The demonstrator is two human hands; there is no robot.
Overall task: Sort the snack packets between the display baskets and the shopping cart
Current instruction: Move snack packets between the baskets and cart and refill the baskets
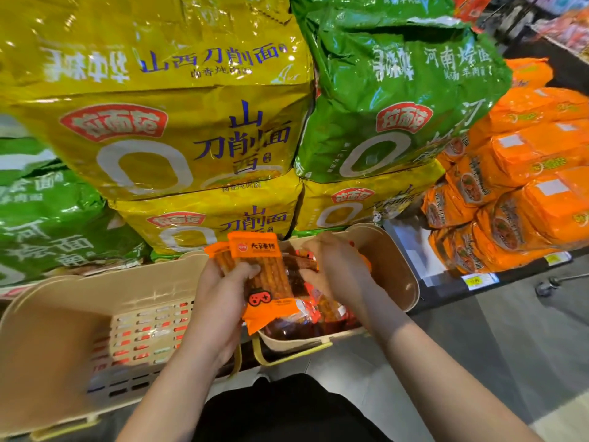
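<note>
Head cam shows we're somewhere mid-sort, I'd say, with plenty left. Landmark is the right-hand beige basket (392, 269), the one both hands are over. The left hand (220, 301) grips a small stack of orange snack packets (264, 272) just above that basket's near-left edge; its thumb lies across the front of the top packet and the fingers (216, 269) wrap behind, so it's firmly closed on them. At least two packets are in that stack, maybe more, hard to count.

The right hand (334, 266) is down inside the same basket, fingers curled into the heap of reddish packets (306, 320). Looks like it's pinching one, but I honestly can't tell if it has hold of anything.

Left of that basket sits a second beige basket (57, 317), and it looks nearly empty from here, with only slots showing through its wall. Behind both baskets are big yellow noodle packs (178, 132), and green ones (392, 100) too.

No shopping cart in view at all, so I can't say what's gone in there. The heap is still pretty full, so I'd guess most of the sorting is ahead.
</note>
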